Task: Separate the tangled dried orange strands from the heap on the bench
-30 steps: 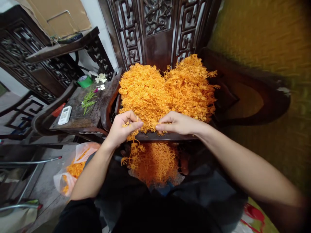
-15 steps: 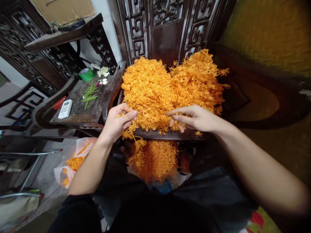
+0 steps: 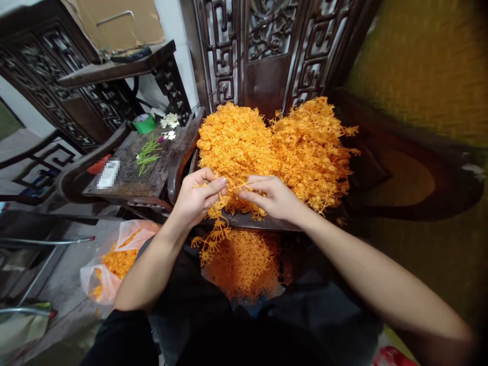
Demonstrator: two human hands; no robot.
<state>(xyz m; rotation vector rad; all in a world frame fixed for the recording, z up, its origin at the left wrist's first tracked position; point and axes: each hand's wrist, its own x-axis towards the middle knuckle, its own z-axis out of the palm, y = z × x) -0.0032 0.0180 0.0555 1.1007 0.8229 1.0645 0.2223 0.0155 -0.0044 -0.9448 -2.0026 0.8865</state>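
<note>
Pinched between the thumb and fingers of my left hand point(image 3: 200, 195) is an orange plastic flower strand point(image 3: 216, 231), whose star-shaped tips dangle past the seat edge. My right hand point(image 3: 273, 197) is close by on the right, thumb and fingers closed on a thin orange stem point(image 3: 246, 186). Just behind both hands, a dense heap of orange flower pieces point(image 3: 236, 140) covers the dark wooden chair seat. A second, spikier orange heap point(image 3: 316, 147) adjoins it on the right. Below the seat edge, between my legs, more orange stems point(image 3: 246, 262) fill a clear bag.
On a second wooden chair at left lie green tape point(image 3: 144, 123), green stems point(image 3: 148, 155), white flowers point(image 3: 170, 121) and a blurred white object point(image 3: 108, 173). A plastic bag point(image 3: 101, 277) with orange pieces stands on the floor. The carved chair back point(image 3: 267, 76) rises behind the heaps.
My right hand has moved left, toward my left hand, and its fingers have closed on a stem. The left hand still pinches the dangling strand. The view has shifted slightly.
</note>
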